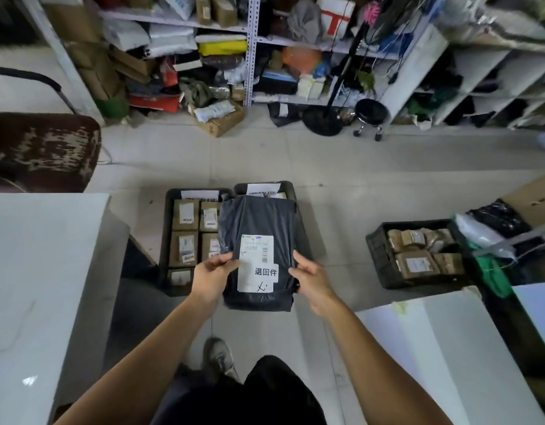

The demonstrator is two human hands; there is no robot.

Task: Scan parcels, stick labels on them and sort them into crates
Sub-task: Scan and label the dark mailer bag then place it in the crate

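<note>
A dark grey plastic mailer parcel is held in the air over the floor, in front of me. It bears a white shipping label with a barcode and a white sticker with printed characters and a pen mark. My left hand grips the parcel's left edge, thumb on the label. My right hand grips its right edge. Below and behind it stand two black crates: the left crate holds several brown boxes with labels; the right crate is mostly hidden by the parcel.
A third black crate with brown parcels sits on the floor at right. White tables stand at left and lower right. Cluttered shelves line the back wall; a black stool and a worn chair are nearby.
</note>
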